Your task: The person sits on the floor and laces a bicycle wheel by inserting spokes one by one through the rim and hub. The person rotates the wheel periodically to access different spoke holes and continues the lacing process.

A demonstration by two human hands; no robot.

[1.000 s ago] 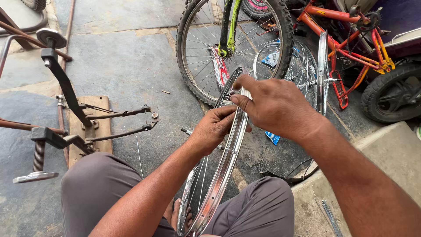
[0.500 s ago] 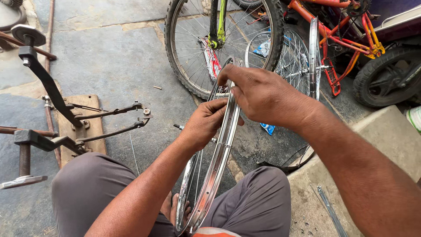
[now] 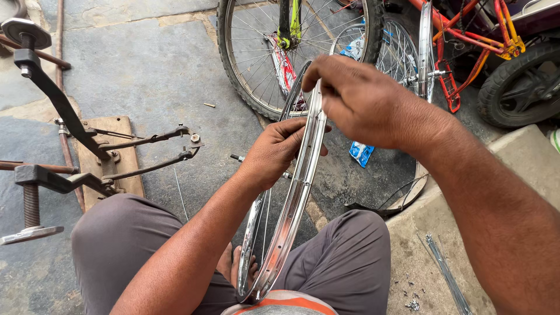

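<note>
Rim [image 3: 294, 192] stands upright between my knees; my left hand [image 3: 274, 153] pinches its middle, my right hand [image 3: 367, 102] clasps its top. I'd brace it steady, turning gently.

Wheel rim [image 3: 291, 198] stands between the knees; truing stand [image 3: 87, 151] lies to its left, bicycle wheel [image 3: 262, 64] behind it, loose spokes [image 3: 446, 274] to its right.

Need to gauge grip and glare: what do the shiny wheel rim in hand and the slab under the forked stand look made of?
The shiny bare bicycle wheel rim looks like chromed or polished steel: mirror-bright, reflecting sky. The flat tan slab under the dark forked metal stand looks like worn unpainted wood, though dusty enough to leave doubt.
</note>
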